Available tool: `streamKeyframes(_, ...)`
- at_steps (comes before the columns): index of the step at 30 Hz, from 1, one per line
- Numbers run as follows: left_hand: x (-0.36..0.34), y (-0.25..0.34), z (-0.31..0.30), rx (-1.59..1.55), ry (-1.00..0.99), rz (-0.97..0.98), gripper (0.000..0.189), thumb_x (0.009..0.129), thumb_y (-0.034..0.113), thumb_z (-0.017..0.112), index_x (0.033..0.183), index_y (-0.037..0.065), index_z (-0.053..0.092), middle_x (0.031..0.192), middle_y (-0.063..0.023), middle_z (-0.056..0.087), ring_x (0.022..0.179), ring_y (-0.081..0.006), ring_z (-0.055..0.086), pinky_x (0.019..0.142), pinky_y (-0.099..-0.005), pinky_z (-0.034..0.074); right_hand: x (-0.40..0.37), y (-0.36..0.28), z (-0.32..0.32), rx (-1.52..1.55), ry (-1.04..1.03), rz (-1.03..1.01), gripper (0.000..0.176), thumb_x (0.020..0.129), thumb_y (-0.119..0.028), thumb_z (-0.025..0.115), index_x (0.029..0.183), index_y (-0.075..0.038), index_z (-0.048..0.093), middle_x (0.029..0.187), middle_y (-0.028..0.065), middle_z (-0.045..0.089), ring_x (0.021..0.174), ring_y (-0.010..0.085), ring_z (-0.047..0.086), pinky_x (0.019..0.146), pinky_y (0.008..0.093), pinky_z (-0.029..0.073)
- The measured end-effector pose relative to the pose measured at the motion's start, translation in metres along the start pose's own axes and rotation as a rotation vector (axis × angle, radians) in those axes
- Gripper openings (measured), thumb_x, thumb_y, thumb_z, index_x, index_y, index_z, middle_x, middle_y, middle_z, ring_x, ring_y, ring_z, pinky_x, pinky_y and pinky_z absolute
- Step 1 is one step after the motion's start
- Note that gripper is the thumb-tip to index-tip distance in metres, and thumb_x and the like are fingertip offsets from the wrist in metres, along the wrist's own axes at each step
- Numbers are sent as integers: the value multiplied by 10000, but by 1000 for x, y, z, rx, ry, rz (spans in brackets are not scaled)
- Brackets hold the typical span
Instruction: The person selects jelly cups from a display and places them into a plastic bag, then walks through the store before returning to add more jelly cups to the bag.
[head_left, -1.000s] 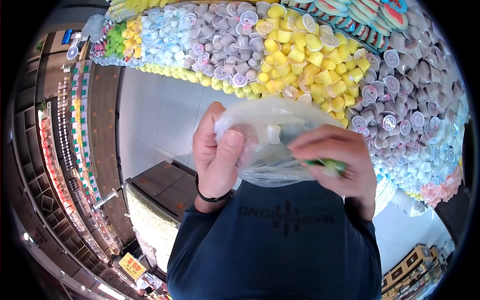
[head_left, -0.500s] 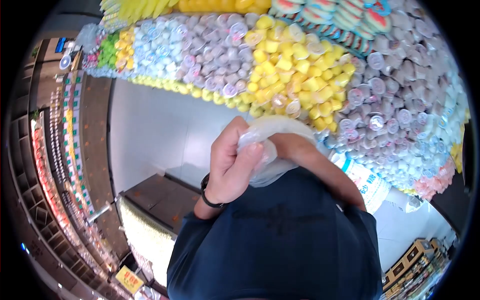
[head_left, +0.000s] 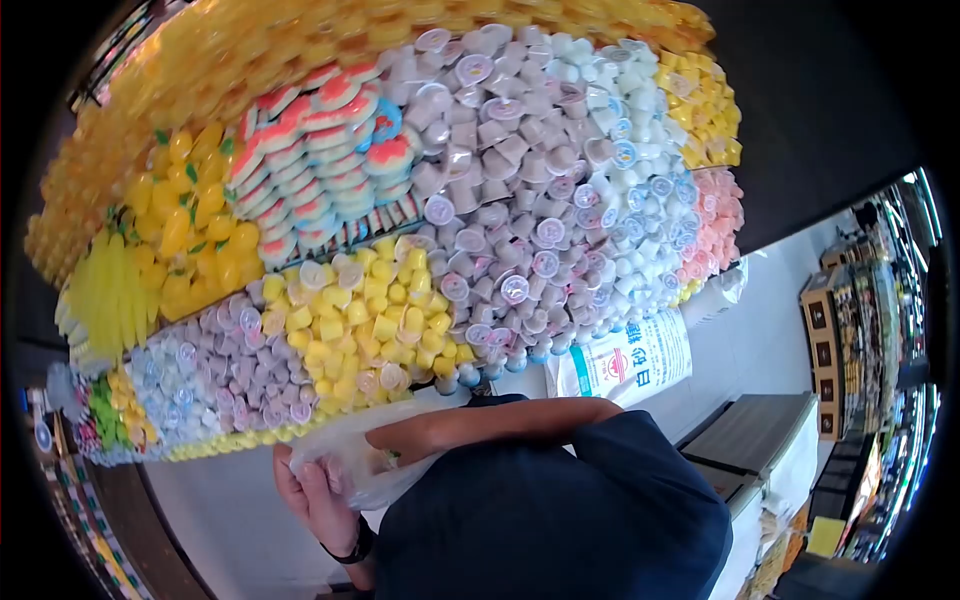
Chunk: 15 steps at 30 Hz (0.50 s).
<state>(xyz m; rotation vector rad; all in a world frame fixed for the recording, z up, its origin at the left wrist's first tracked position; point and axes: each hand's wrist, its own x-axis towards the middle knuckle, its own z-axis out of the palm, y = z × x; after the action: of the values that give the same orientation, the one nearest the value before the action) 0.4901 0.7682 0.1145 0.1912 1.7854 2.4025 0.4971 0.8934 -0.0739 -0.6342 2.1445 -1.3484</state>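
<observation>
A clear plastic bag (head_left: 345, 432) is bunched up in my left hand (head_left: 318, 497), whose fingers are closed on its edge; a black band is on that wrist. My right forearm (head_left: 490, 424) reaches across my body to the left and goes into the bag's mouth. The right hand is hidden by the arm and the bag film. A small green and orange spot (head_left: 391, 458) shows through the film beside that arm. Just beyond the bag lie yellow jelly cups (head_left: 375, 320) and purple-grey jelly cups (head_left: 250, 355) on the display.
Red-and-white packs (head_left: 320, 165), yellow fruit-shaped packs (head_left: 190, 225), pale blue cups (head_left: 645, 200) and pink cups (head_left: 715, 225) fill the mound. A white sack with Chinese print (head_left: 630, 360) stands at its front edge. Grey boxes (head_left: 750, 435) are to the right, shelves (head_left: 850, 350) beyond.
My view has swung to the right, so the display now fills more of it. Both hands and the bag sit lower and further left in view; the left hand still grips the bag.
</observation>
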Motion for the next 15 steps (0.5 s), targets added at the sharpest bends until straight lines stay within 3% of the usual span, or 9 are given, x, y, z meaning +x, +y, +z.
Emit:
streamKeyframes(2, 3, -5, 4, -11, -64, -24, 174, 978, 226, 505, 941, 80, 417, 695, 45, 421, 596, -15, 361, 504, -176, 284, -1, -8, -22, -165, -160, 63, 422, 775, -239, 681, 1137, -43, 589, 1048, 181, 637, 1053, 319, 592, 837, 414, 455)
streamKeyframes(3, 3, -7, 7, -1, 10, -42, 166, 978, 223, 502, 974, 73, 429, 705, 44, 426, 596, -15, 360, 505, -174, 284, -15, -26, -40, -170, -114, 97, 422, 775, -239, 681, 1137, -43, 589, 1048, 181, 637, 1053, 319, 592, 837, 414, 455)
streamKeyframes(5, 7, -8, 15, 6, 50, -63, 166, 978, 219, 499, 1007, 67, 442, 716, 42, 431, 596, -15, 359, 506, -173, 284, -43, -56, -67, -171, -152, 144, 343, 807, -294, 616, 980, 2, 591, 970, 213, 611, 931, 360, 604, 776, 446, 461)
streamKeyframes(7, 13, -6, 21, 19, 138, -90, 187, 976, 221, 503, 1059, 61, 456, 730, 47, 427, 597, -15, 357, 507, -168, 282, -43, -39, -69, -163, -119, 74, 350, 799, -260, 639, 1054, -26, 587, 995, 191, 623, 958, 349, 608, 778, 444, 467)
streamKeyframes(9, 19, -6, 25, 24, 38, -83, 179, 975, 228, 504, 1034, 67, 454, 730, 49, 427, 597, -13, 359, 507, -165, 282, -41, -26, -67, -158, -106, -10, 387, 791, -226, 661, 1128, -54, 583, 1020, 170, 634, 985, 337, 612, 780, 443, 473)
streamKeyframes(12, 26, -5, 31, 49, -103, -81, 178, 973, 242, 508, 967, 79, 437, 724, 50, 427, 589, -9, 359, 504, -161, 280, -44, -36, -80, -212, -165, 29, 334, 798, -196, 648, 1086, -45, 574, 1019, 167, 631, 959, 342, 613, 781, 445, 476)
streamKeyframes(14, 33, -7, 29, 29, -275, -85, 240, 966, 258, 521, 857, 101, 376, 704, 48, 421, 570, -7, 355, 495, -159, 273, -53, -43, -88, -129, -262, 183, 327, 807, -180, 643, 1080, -27, 550, 1051, 172, 606, 999, 348, 596, 812, 450, 474)
streamKeyframes(15, 36, -7, 27, 39, -261, -63, 240, 966, 258, 521, 857, 101, 376, 704, 48, 421, 570, -7, 355, 495, -159, 273, -57, -42, -84, -146, -268, 162, 327, 807, -180, 643, 1080, -27, 550, 1051, 172, 606, 999, 348, 596, 812, 450, 474)
